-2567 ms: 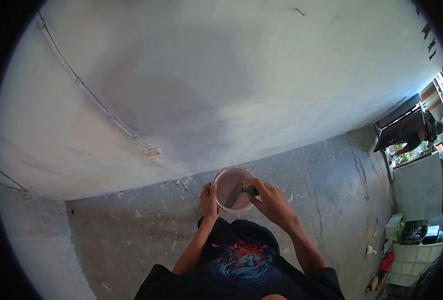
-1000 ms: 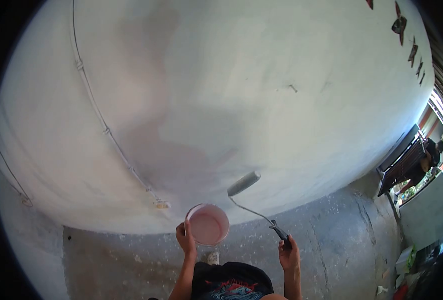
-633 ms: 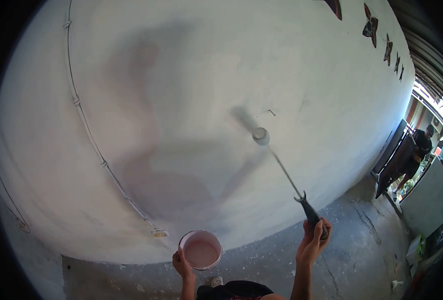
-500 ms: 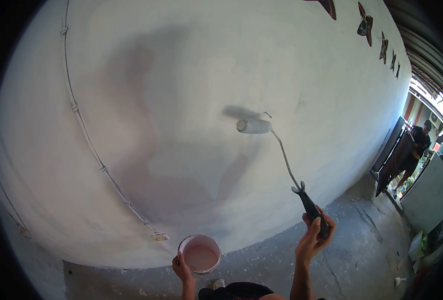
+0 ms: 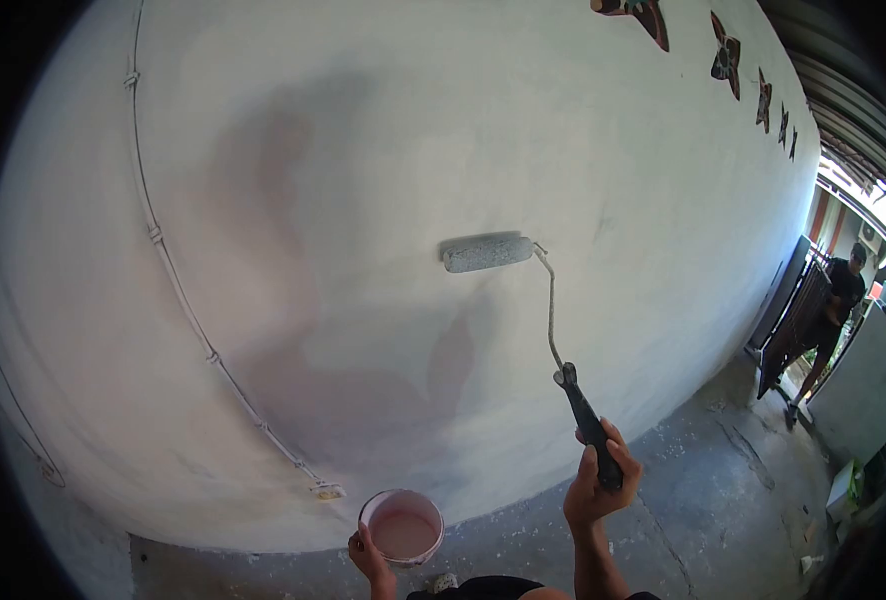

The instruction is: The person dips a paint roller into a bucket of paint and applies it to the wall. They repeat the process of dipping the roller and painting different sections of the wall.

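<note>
My right hand (image 5: 601, 478) is wrapped round the black handle of a paint roller (image 5: 488, 253). The roller's sleeve lies sideways against, or very close to, the white wall (image 5: 563, 140), and its thin metal frame bends down to the handle. At the lower middle, my left hand (image 5: 371, 552) grips the rim of a small bucket (image 5: 403, 562) on its left side. Pinkish-looking paint fills part of the bucket. My shadow falls across the wall to the left of the roller.
A cable (image 5: 178, 285) runs down the wall to a small outlet box (image 5: 329, 491). Star-shaped decorations (image 5: 726, 57) hang at the upper right. Beyond, another person (image 5: 843, 290) stands by a dark gate (image 5: 791, 325). The concrete floor (image 5: 703, 480) has paint specks and a crack.
The roller has moved left and closer to the wall, its shadow now narrow beside it. My right hand has shifted left. The view has tilted slightly, and the bucket stays in my left hand.
</note>
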Motion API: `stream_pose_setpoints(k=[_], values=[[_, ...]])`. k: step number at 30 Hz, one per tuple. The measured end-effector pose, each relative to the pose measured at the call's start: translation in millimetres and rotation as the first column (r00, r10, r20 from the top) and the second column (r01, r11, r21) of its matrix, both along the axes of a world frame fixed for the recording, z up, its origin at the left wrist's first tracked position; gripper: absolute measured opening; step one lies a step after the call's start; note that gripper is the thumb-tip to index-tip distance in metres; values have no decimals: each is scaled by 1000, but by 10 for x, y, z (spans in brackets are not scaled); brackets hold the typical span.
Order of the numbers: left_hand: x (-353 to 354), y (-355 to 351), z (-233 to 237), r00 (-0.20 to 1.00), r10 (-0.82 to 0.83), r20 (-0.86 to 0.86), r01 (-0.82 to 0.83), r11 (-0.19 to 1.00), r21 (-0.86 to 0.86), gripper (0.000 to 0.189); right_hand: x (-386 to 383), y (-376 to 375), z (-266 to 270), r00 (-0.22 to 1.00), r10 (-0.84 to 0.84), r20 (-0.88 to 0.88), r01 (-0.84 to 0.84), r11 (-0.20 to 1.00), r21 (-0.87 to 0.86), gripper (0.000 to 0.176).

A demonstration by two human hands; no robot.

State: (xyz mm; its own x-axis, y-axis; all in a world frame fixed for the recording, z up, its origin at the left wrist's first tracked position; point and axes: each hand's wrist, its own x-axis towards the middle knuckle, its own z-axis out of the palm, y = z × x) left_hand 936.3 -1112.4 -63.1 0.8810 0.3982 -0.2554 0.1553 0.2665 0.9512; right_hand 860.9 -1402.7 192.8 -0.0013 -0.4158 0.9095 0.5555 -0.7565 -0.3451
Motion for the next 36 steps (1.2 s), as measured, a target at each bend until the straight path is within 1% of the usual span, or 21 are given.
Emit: stream_pose_setpoints(k=[7,9,11,13,15,19,21,22,23,25,27,28,29,31,32,33,35,36], values=[[41,-82,-11,1000,2,-2,-2,1000,-11,43,114,51,-35,1000,-13,16,13,1000,18,27],[64,-105,-24,1000,-3,-3,3,1000,-4,43,111,62,4,996,-83,-42,82,996,-25,21],[76,-126,-66,1000,-8,-8,8,1000,0,43,86,88,87,992,-109,-71,105,993,-52,21],[92,-161,-82,1000,-7,12,7,999,43,42,54,99,168,985,-139,-99,131,988,-78,21],[94,-224,-41,1000,-15,8,15,999,39,42,31,100,236,971,-194,-140,175,975,-135,21],[126,-302,-12,999,-39,-19,40,997,73,43,75,109,394,973,-204,-111,184,968,-171,22],[125,-356,14,999,-48,-4,48,997,66,44,128,88,465,965,-207,-162,176,966,-189,25],[138,-376,32,999,-53,13,52,997,60,45,154,74,500,965,-210,-157,179,966,-189,25],[198,-352,-95,998,-54,19,53,997,58,45,187,58,539,964,-217,-154,188,965,-184,27],[318,-269,-467,996,-94,7,91,982,165,48,252,30,654,964,-223,-144,196,964,-181,29],[336,-279,-551,997,-76,27,71,987,145,49,308,15,814,968,-173,-183,159,983,-88,35],[345,-275,-587,997,-59,41,53,991,126,50,345,-30,881,959,-202,-199,183,977,-107,40],[353,-261,-605,997,-58,44,52,991,126,50,374,-77,968,960,-201,-197,183,977,-107,40],[352,-218,-644,996,-62,59,50,980,190,52,427,-162,1172,910,-199,-365,175,980,-97,43],[343,-188,-678,996,-61,59,48,980,192,52,435,-177,1294,894,-152,-421,133,988,-75,48],[340,-165,-701,997,-51,64,37,981,192,52,475,-219,1380,896,-150,-419,131,989,-74,48],[335,-165,-701,997,-36,75,21,982,189,52,564,-301,1529,872,-236,-429,159,965,-208,50],[269,-176,-661,998,-61,18,55,971,234,55,603,-330,1580,874,-171,-456,93,978,-189,53]])
